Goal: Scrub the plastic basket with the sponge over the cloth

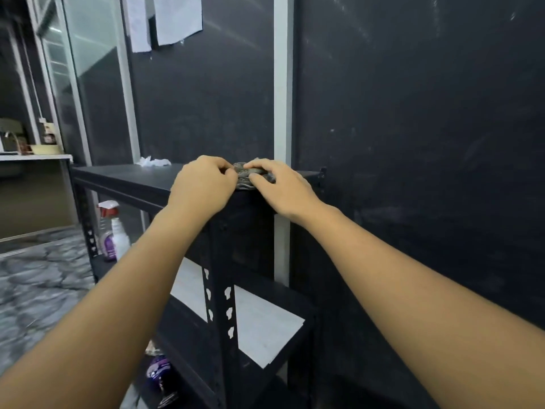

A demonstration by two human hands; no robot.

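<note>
Cloth (pixel 246 175) on shelf top (pixel 124 175); left hand (pixel 203 184), right hand (pixel 280 187) gripping it

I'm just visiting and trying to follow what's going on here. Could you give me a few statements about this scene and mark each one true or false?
1. Both hands, left hand and right hand, are on a folded grey cloth. True.
2. The cloth lies on the floor. False: it sits on the top of the black shelf.
3. A spray bottle stands on a lower shelf level. True.
4. A plastic basket is being scrubbed. False: no basket or sponge is in view.
5. White crumpled paper lies on the shelf top. True.
</note>
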